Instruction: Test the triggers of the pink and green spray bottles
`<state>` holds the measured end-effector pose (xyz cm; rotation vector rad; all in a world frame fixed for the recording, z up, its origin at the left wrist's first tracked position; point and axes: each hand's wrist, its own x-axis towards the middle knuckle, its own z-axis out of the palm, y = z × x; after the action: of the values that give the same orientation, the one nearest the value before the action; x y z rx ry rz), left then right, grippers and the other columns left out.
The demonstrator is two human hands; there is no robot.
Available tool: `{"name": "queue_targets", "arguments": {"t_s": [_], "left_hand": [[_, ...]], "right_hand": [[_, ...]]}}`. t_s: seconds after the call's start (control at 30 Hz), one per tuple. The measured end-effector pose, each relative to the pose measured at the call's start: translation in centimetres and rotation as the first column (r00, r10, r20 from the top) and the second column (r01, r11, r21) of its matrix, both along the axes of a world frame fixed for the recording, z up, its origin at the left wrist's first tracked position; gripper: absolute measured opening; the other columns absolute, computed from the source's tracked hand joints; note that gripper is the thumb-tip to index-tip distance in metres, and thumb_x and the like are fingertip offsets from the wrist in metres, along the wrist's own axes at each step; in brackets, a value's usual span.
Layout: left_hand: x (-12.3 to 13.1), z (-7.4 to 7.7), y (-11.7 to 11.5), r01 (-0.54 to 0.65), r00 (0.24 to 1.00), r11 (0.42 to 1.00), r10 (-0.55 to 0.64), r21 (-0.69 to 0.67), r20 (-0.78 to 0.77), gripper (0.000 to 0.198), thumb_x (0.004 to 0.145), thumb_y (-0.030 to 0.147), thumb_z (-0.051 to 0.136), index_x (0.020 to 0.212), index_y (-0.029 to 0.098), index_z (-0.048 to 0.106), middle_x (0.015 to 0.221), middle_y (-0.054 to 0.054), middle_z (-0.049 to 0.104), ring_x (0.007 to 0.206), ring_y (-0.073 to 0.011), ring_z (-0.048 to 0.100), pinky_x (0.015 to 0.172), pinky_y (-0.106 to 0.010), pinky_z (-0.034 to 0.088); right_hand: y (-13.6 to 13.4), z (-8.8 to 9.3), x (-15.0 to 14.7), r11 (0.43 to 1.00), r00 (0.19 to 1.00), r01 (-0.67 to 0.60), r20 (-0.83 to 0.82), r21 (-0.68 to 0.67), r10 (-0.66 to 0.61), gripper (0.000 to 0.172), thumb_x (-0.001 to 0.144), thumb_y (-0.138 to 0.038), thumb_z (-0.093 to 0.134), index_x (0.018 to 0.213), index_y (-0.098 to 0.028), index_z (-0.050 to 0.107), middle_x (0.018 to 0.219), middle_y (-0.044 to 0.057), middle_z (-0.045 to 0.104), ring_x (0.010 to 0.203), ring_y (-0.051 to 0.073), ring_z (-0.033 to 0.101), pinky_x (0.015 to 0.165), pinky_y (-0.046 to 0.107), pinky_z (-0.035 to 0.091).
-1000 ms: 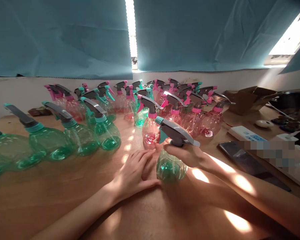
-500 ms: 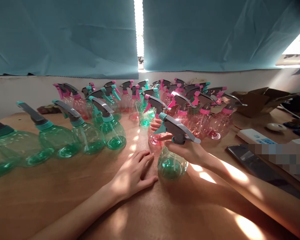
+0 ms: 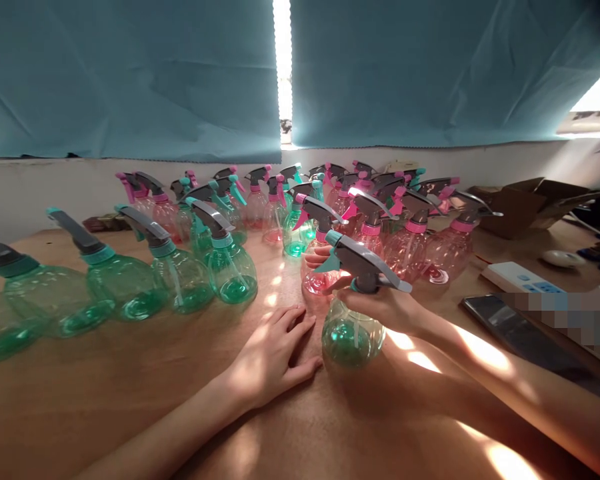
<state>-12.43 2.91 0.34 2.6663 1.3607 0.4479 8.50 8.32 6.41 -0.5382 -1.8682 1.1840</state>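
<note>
A green spray bottle point(image 3: 353, 337) with a grey and teal trigger head stands right of centre. My right hand point(image 3: 375, 300) is wrapped round its neck, below the trigger head, with some fingers hidden behind it. Just left of that bottle, my left hand point(image 3: 275, 353) lies on the wooden table point(image 3: 280, 433), palm down, fingers spread and holding nothing. A row of green spray bottles point(image 3: 233, 273) stretches to the left. Close behind the held bottle are pink spray bottles point(image 3: 413, 247).
More pink and green bottles crowd the back. At the right are a dark phone point(image 3: 525, 333), a white power strip point(image 3: 517, 277), a white mouse point(image 3: 563, 259) and an open cardboard box point(image 3: 520, 210). Blue-green cloth point(image 3: 130, 80) hangs behind the table.
The whole view has shifted slightly, so everything appears a little farther right and lower. My hands and the held bottle keep nearly the same places on the table.
</note>
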Motion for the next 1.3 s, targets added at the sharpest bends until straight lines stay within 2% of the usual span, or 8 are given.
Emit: {"name": "queue_targets", "arguments": {"t_s": [0.07, 0.27, 0.4, 0.57, 0.73, 0.93, 1.13, 1.3], "left_hand": [[-0.01, -0.01, -0.02, -0.001, 1.0, 1.0, 0.001, 0.001, -0.012, 0.056, 0.088, 0.043, 0.06, 0.133, 0.012, 0.054, 0.137, -0.019, 0.051, 0.128, -0.0349, 0.044, 0.105, -0.053, 0.039], [0.09, 0.16, -0.04, -0.003, 1.0, 1.0, 0.003, -0.001, -0.007, 0.056, 0.087, 0.042, 0.061, 0.133, 0.011, 0.055, 0.136, -0.019, 0.052, 0.127, -0.0354, 0.046, 0.105, -0.053, 0.039], [0.13, 0.12, 0.01, 0.001, 1.0, 1.0, -0.001, -0.002, 0.014, 0.056, 0.087, 0.042, 0.062, 0.133, 0.011, 0.055, 0.135, -0.018, 0.054, 0.126, -0.0362, 0.047, 0.105, -0.054, 0.039], [0.04, -0.04, 0.08, 0.0, 1.0, 1.0, 0.0, -0.003, 0.017, 0.054, 0.087, 0.041, 0.062, 0.132, 0.012, 0.056, 0.136, -0.018, 0.053, 0.126, -0.0365, 0.047, 0.105, -0.054, 0.039], [0.03, -0.04, 0.05, -0.001, 1.0, 1.0, 0.001, -0.004, 0.02, 0.054, 0.087, 0.042, 0.062, 0.132, 0.012, 0.056, 0.135, -0.018, 0.054, 0.126, -0.0365, 0.047, 0.105, -0.054, 0.04], [-0.08, -0.03, 0.02, 0.0, 1.0, 1.0, 0.0, -0.012, 0.022, 0.054, 0.087, 0.042, 0.061, 0.133, 0.014, 0.055, 0.135, -0.017, 0.053, 0.126, -0.0365, 0.047, 0.104, -0.055, 0.04], [-0.02, 0.06, 0.02, -0.008, 1.0, 1.0, 0.008, -0.023, 0.01, 0.056, 0.087, 0.043, 0.061, 0.134, 0.013, 0.055, 0.136, -0.018, 0.053, 0.127, -0.0364, 0.046, 0.105, -0.054, 0.039], [0.04, 0.01, 0.02, -0.014, 1.0, 0.999, 0.014, -0.029, -0.001, 0.056, 0.088, 0.043, 0.06, 0.134, 0.013, 0.054, 0.138, -0.018, 0.051, 0.128, -0.0354, 0.045, 0.106, -0.053, 0.038]], "right_hand": [[0.01, 0.01, 0.04, 1.0, 1.0, 0.016, 0.011, 0.009, -0.016, 0.047, 0.078, -0.017, 0.057, 0.124, -0.021, 0.056, 0.132, 0.009, 0.061, 0.122, 0.028, 0.057, 0.089, 0.038, 0.056], [-0.06, 0.17, -0.08, 0.997, 0.998, 0.058, 0.009, 0.06, -0.059, 0.044, 0.077, -0.018, 0.058, 0.121, -0.022, 0.06, 0.128, 0.008, 0.064, 0.123, 0.026, 0.056, 0.103, 0.042, 0.046], [-0.07, 0.17, -0.07, 0.996, 0.997, 0.07, 0.023, 0.058, -0.071, 0.045, 0.077, -0.018, 0.057, 0.121, -0.021, 0.06, 0.126, 0.008, 0.064, 0.121, 0.025, 0.057, 0.1, 0.04, 0.048], [-0.02, -0.02, 0.06, 0.994, 0.994, 0.087, 0.057, 0.059, -0.09, 0.048, 0.077, -0.017, 0.056, 0.125, -0.022, 0.06, 0.126, 0.007, 0.063, 0.105, 0.023, 0.064, 0.085, 0.037, 0.053], [0.01, -0.11, 0.14, 0.994, 0.995, 0.079, 0.052, 0.08, -0.083, 0.05, 0.077, -0.017, 0.056, 0.126, -0.024, 0.059, 0.127, 0.007, 0.062, 0.11, 0.024, 0.062, 0.087, 0.038, 0.053], [-0.06, -0.08, 0.16, 0.996, 0.997, 0.068, 0.037, 0.061, -0.07, 0.047, 0.077, -0.016, 0.057, 0.124, -0.024, 0.06, 0.126, 0.007, 0.063, 0.121, 0.024, 0.056, 0.098, 0.04, 0.048], [-0.21, 0.11, 0.24, 0.996, 0.993, 0.084, 0.082, 0.014, -0.085, 0.038, 0.075, -0.016, 0.055, 0.111, -0.024, 0.061, 0.124, 0.006, 0.063, 0.098, 0.021, 0.065, 0.077, 0.034, 0.051], [-0.27, 0.24, 0.33, 0.995, 0.992, 0.095, 0.087, -0.016, -0.094, 0.031, 0.072, -0.015, 0.054, 0.102, -0.023, 0.059, 0.114, 0.004, 0.066, 0.081, 0.016, 0.065, 0.075, 0.033, 0.051]]}}
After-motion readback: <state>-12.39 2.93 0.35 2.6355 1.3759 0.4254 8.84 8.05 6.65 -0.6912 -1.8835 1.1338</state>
